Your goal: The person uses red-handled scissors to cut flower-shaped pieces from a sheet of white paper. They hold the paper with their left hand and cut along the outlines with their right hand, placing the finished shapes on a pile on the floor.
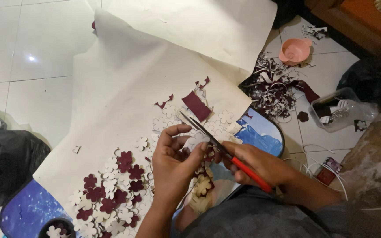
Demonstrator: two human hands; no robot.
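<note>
My right hand [254,165] grips red-handled scissors [212,141], blades pointing up and left, slightly apart. My left hand [173,161] pinches a small white paper piece [198,140] right at the blades. Below my hands hangs a strip of cut flower outlines [201,187]. A pile of maroon and white paper flowers [111,194] lies on the large cream paper sheet [120,88] to the left of my left hand. A maroon paper rectangle [196,105] lies just beyond the scissor tips.
A heap of maroon and white offcuts [274,90] sits at the right, with a pink bowl [295,50] behind it and a clear plastic box [338,110] further right. A black bag [5,165] lies at the left. A blue board [263,134] shows under the sheet.
</note>
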